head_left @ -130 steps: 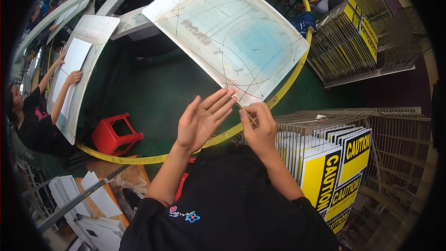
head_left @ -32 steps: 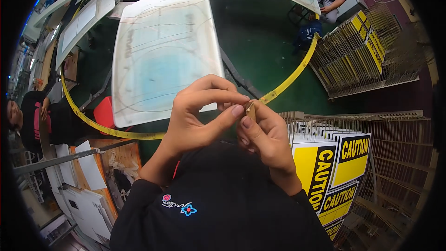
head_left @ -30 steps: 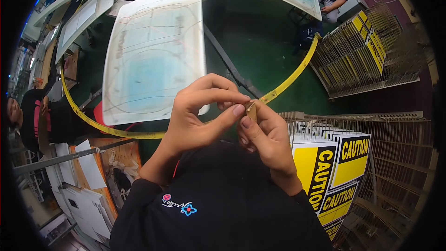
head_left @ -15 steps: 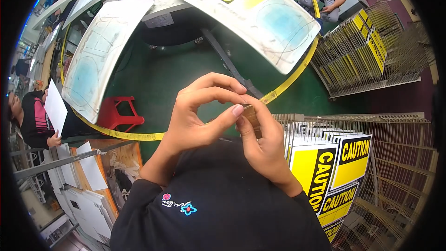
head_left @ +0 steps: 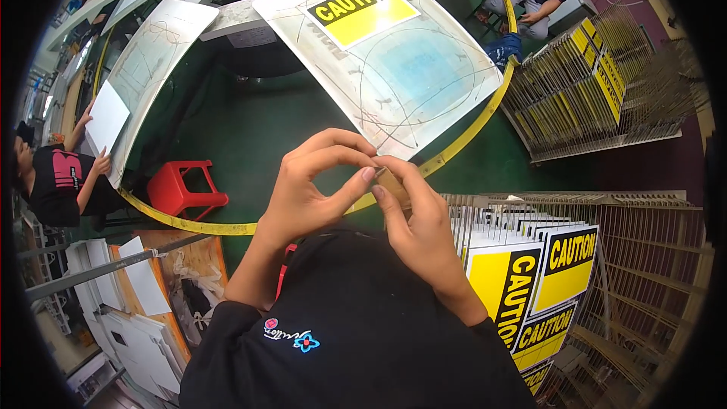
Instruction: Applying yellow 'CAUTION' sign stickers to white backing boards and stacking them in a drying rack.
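Both hands meet in front of my chest around a small brown piece (head_left: 395,189), perhaps folded cardboard or tape; its exact kind is unclear. My right hand (head_left: 420,223) is closed on it between thumb and fingers. With curled fingers, my left hand (head_left: 307,189) brings thumb and fingertips together at the piece's left edge. Just beyond the hands is a white platen (head_left: 447,68) with a bluish middle and drawn lines. On its far part lies a yellow and black sign sheet (head_left: 363,15).
A yellow curved rail (head_left: 473,132) runs before me. Racks of yellow and black signs (head_left: 560,280) stand at near right and far right. A red stool (head_left: 182,185) is at left, near a person holding a white sheet (head_left: 107,117) against another platen. One more person sits at far right.
The platen with the sign sheet has swung left and closer to me. At left, the person's white sheet has moved up onto the other platen. My hands keep the same grip.
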{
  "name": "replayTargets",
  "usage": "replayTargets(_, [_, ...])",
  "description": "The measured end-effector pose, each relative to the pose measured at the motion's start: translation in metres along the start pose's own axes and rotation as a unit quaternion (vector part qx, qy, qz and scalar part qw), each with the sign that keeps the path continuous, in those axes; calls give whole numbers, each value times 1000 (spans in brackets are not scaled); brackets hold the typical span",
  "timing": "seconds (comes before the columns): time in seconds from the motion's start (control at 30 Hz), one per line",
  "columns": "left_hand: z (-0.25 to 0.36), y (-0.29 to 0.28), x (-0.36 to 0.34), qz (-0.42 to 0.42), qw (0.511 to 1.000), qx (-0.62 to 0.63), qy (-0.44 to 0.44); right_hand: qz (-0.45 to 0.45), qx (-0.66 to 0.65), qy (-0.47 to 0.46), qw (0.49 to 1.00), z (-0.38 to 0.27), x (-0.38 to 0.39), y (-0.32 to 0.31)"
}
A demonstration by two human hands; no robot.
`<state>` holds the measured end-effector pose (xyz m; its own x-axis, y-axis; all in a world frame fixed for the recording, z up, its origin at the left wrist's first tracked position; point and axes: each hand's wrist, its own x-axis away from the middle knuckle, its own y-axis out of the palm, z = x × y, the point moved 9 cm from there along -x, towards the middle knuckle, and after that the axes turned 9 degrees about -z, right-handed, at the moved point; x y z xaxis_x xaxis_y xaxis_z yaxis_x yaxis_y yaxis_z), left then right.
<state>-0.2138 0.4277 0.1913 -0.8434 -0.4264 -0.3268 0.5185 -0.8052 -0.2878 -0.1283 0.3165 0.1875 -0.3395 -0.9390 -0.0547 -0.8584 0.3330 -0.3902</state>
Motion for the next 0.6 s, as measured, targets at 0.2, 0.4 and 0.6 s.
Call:
replayTargets(0.2, [-58,-26,-7,65,995,-19,-79,57,-12,112,992,71,-46,-8])
replayTargets(0.4, [-137,-50,-8,83,982,-15,-167,69,20,164,984,200,-144,10])
replayTargets(0.6, [-199,-54,-31,29,976,13,-216,151,112,87,978,303,-270,14])
